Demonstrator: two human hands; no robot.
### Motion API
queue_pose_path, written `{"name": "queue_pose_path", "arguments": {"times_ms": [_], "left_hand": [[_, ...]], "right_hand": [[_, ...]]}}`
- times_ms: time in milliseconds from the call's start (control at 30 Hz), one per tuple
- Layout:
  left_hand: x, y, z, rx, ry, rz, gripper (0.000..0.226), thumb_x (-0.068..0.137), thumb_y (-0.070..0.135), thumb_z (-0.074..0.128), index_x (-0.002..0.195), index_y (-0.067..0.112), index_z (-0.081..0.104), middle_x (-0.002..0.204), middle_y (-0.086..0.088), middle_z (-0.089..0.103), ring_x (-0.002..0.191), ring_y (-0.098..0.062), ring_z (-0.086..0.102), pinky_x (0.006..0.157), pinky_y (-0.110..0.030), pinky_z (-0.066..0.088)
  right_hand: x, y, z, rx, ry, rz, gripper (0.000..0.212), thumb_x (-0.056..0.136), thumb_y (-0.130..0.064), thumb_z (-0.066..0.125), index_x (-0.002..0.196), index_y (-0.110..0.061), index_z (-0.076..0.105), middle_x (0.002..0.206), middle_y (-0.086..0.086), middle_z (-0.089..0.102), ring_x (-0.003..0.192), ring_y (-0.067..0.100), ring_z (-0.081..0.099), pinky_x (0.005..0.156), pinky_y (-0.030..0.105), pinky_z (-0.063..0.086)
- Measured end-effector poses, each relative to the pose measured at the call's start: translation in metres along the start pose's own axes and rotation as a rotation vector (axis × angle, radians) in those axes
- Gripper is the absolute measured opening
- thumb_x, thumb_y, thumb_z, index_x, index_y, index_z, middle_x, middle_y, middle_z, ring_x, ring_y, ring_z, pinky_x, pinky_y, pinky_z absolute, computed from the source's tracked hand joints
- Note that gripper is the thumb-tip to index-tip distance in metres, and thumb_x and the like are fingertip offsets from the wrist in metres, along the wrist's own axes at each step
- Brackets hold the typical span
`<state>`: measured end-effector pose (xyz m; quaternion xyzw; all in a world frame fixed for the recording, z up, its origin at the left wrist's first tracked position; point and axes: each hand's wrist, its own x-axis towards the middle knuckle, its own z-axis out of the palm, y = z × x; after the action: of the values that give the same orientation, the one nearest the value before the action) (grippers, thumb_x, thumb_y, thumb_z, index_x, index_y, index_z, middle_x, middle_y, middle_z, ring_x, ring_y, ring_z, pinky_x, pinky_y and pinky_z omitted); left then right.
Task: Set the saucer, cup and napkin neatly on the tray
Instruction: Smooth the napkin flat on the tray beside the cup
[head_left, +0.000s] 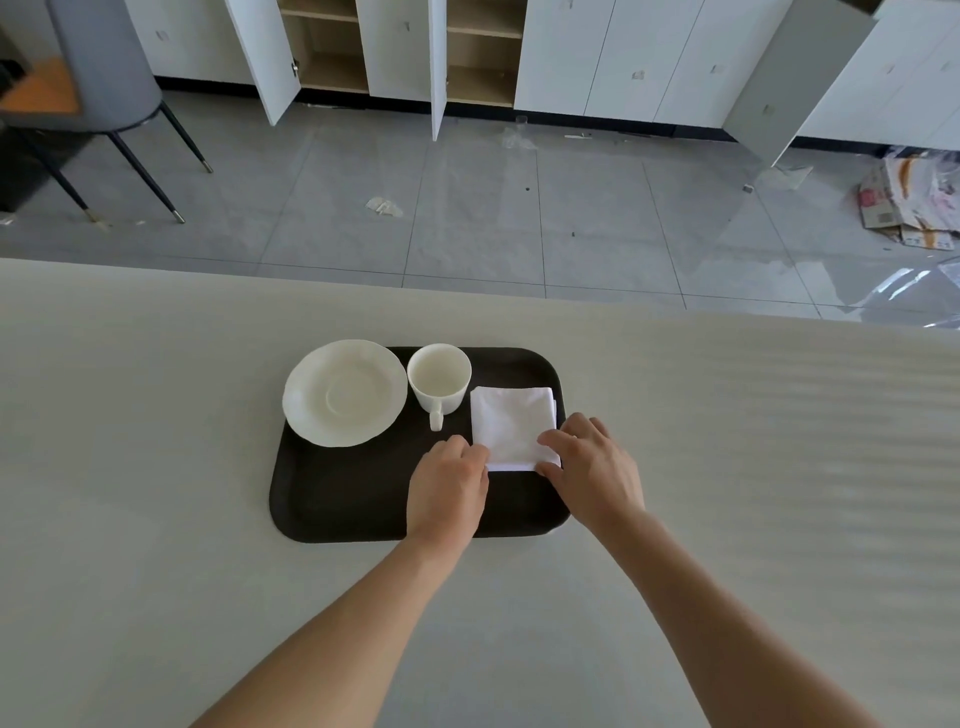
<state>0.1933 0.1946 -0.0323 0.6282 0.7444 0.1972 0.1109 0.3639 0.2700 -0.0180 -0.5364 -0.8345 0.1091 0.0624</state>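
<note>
A dark brown tray (353, 499) lies on the pale table. On its far left sits a white saucer (345, 393), slightly over the tray's left rim. A white cup (439, 376) stands upright beside it, handle pointing toward me. A folded white napkin (511, 423) lies on the tray's right part. My left hand (448, 486) touches the napkin's near left corner with its fingertips. My right hand (592, 465) pinches the napkin's near right corner, thumb under the edge and fingers on top.
The table (156, 467) stretches wide on both sides of the tray. Beyond its far edge is a grey tiled floor with a chair (104, 93) at the left, open white cabinets (467, 57) at the back and flattened cardboard (909, 208) at the right.
</note>
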Motion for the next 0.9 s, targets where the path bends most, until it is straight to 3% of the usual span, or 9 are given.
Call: {"name": "queue_pose_path", "arguments": {"times_ms": [200, 433, 700, 900], "left_hand": [[0.006, 0.003, 0.001, 0.077, 0.014, 0.023, 0.006, 0.088, 0.009, 0.062, 0.083, 0.010, 0.064, 0.074, -0.005, 0.055, 0.064, -0.021, 0.050, 0.055, -0.036, 0.049], [0.005, 0.001, -0.001, 0.238, -0.002, 0.269, 0.020, 0.070, -0.004, 0.071, 0.076, 0.011, 0.059, 0.077, -0.006, 0.054, 0.056, -0.017, 0.043, 0.050, -0.027, 0.042], [0.020, 0.009, -0.013, 0.339, -0.031, 0.321, 0.031, 0.051, -0.012, 0.071, 0.064, 0.010, 0.053, 0.066, -0.007, 0.050, 0.052, -0.018, 0.043, 0.049, -0.027, 0.030], [0.026, 0.012, -0.013, 0.415, -0.076, 0.315, 0.028, 0.058, -0.003, 0.080, 0.068, 0.011, 0.058, 0.070, -0.006, 0.055, 0.056, -0.017, 0.049, 0.050, -0.026, 0.038]], "right_hand": [[0.006, 0.001, 0.000, -0.007, 0.008, 0.008, 0.027, 0.084, -0.034, 0.072, 0.109, -0.026, 0.068, 0.100, -0.004, 0.059, 0.100, 0.021, 0.053, 0.060, 0.030, 0.047], [0.003, 0.010, -0.001, -0.036, -0.007, -0.044, 0.027, 0.085, -0.028, 0.070, 0.111, -0.026, 0.066, 0.103, -0.005, 0.059, 0.101, 0.021, 0.051, 0.060, 0.033, 0.050], [0.013, 0.009, 0.002, -0.031, 0.050, -0.071, 0.019, 0.080, -0.021, 0.074, 0.099, -0.019, 0.070, 0.092, 0.000, 0.060, 0.089, 0.026, 0.054, 0.053, 0.035, 0.050], [0.023, 0.010, 0.002, -0.050, 0.072, -0.081, 0.014, 0.084, -0.021, 0.069, 0.097, -0.016, 0.070, 0.093, 0.001, 0.061, 0.089, 0.026, 0.054, 0.054, 0.032, 0.045]]}}
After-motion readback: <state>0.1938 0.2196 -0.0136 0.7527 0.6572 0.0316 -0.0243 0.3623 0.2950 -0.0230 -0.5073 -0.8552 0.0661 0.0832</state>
